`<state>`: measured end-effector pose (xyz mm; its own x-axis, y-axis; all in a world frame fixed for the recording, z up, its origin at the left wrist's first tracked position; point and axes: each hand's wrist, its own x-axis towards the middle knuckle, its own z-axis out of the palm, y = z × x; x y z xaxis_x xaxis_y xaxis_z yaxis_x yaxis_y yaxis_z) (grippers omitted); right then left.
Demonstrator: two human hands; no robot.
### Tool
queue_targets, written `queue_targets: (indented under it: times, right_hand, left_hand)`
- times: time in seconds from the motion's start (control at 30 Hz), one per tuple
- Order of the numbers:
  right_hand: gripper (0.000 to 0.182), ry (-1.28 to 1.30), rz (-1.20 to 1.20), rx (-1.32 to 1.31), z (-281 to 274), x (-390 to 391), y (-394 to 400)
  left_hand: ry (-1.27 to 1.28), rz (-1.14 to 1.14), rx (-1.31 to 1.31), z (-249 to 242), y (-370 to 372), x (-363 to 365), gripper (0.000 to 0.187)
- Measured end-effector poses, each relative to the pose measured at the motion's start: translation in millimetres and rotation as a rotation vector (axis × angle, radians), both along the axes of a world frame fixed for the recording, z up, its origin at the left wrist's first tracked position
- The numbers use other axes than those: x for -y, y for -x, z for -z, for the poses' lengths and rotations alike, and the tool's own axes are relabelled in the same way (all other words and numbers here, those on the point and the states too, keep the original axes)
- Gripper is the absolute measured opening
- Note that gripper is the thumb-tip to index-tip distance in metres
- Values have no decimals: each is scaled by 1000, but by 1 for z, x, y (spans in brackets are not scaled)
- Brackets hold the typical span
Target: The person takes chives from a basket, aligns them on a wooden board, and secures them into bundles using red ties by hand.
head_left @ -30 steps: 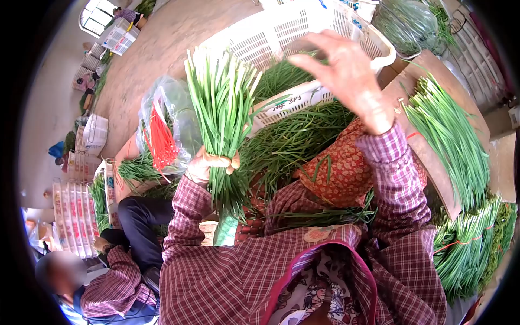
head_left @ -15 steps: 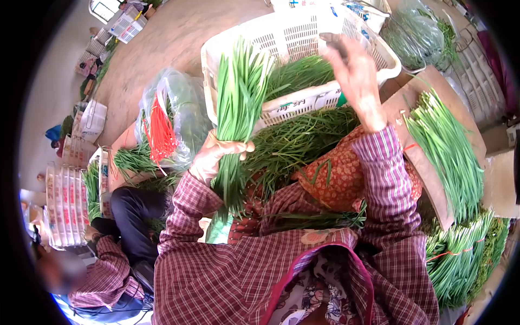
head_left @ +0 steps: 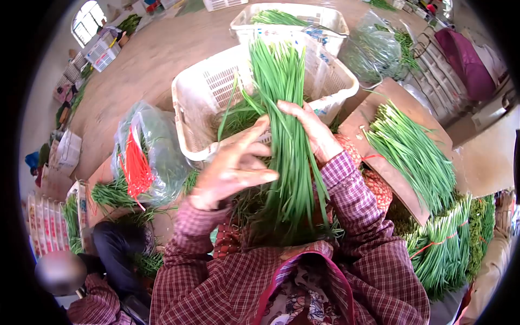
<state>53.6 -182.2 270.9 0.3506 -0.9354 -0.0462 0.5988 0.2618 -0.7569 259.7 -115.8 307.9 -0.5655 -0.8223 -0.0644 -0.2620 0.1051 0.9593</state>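
A thick bunch of garlic chives (head_left: 284, 124) stands nearly upright before my chest, pale cut ends up and green leaves hanging down. My right hand (head_left: 314, 130) grips it from the right, its thumb across the front and the other fingers hidden behind. My left hand (head_left: 233, 168) is just left of the bunch, fingers spread and holding nothing. Behind the bunch is a white plastic crate (head_left: 184, 127) with loose chives inside. A patterned red cloth (head_left: 379, 189) shows beside my right sleeve.
Red ties (head_left: 136, 168) hang on a clear plastic bag (head_left: 168, 154) at left. Chives (head_left: 414, 154) lie on a brown board (head_left: 355, 122) at right, with tied bunches (head_left: 441, 246) below. A second crate (head_left: 344, 27) stands behind. Another person's sleeve (head_left: 95, 303) shows lower left.
The bunch has passed from my left hand to my right and moved rightward. My left hand has let go and spread. My right hand came down from the crate. The view has shifted.
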Motion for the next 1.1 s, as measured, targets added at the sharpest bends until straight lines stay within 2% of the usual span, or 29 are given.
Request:
queue_targets:
  times: [0.07,0.13,0.17,0.2,0.27,0.3,0.37,0.4,0.47,0.5,0.53,0.63,0.73,0.77,0.8,0.87,0.9,1.0,1.03,1.07,1.1]
  right_hand:
    - [40,-36,-42,14,8,2,16]
    - [41,-69,-24,13,3,-4,22]
    - [45,-74,-61,65,4,-7,25]
    - [45,-76,-67,65,3,-10,23]
    - [50,-47,-9,19,-1,-17,18]
    - [54,-28,-44,-22,2,-15,17]
    - [55,-44,-39,-46,0,-20,11]
    - [55,-52,-25,-67,-1,-21,7]
    - [57,-60,-26,-78,2,-21,1]
    - [57,-42,-36,-90,1,-23,1]
    - [56,-23,-42,-102,0,-24,0]
    - [56,-19,-19,-123,1,-26,-2]
    - [55,-11,-40,-140,5,-24,1]
    - [53,-30,-37,-101,7,-23,2]
    - [53,-36,-39,-101,8,-24,3]
    - [51,-99,-12,-28,8,-24,4]
    - [49,-137,5,24,8,-24,5]
    - [49,-177,-41,151,26,-18,17]
    - [48,-208,7,149,29,-19,20]
    - [49,-260,-44,198,41,-15,28]
    - [49,-245,-90,249,46,-16,37]
  left_hand:
    - [59,147,-436,5,-25,11,57]
    - [51,152,-386,0,-62,27,35]
    - [45,37,-310,8,-82,34,31]
    - [48,-243,-401,14,-80,30,33]
    - [158,-430,-405,16,-81,31,36]
    - [155,-437,-406,12,-73,29,36]
    - [406,-452,-482,-6,-44,19,48]
    - [353,-520,-401,-19,-28,11,60]
    - [420,-531,-300,-25,-14,16,62]
    - [347,-472,-465,-16,-14,24,50]
    - [346,-475,-464,-9,-13,33,50]
    - [257,-510,-580,-5,3,42,25]
    - [280,-454,-530,-5,1,49,22]
    - [214,-480,-487,-7,-2,51,18]
    - [209,-484,-485,-5,-4,54,18]
    - [111,-463,-655,-4,-12,62,14]
    - [112,-478,-624,-4,-17,66,26]
    - [106,-518,-752,-3,-39,83,30]
    - [123,-404,-802,-9,-49,86,31]
    - [41,-560,-904,-14,-55,89,35]
    - [50,-565,-894,-17,-70,93,37]
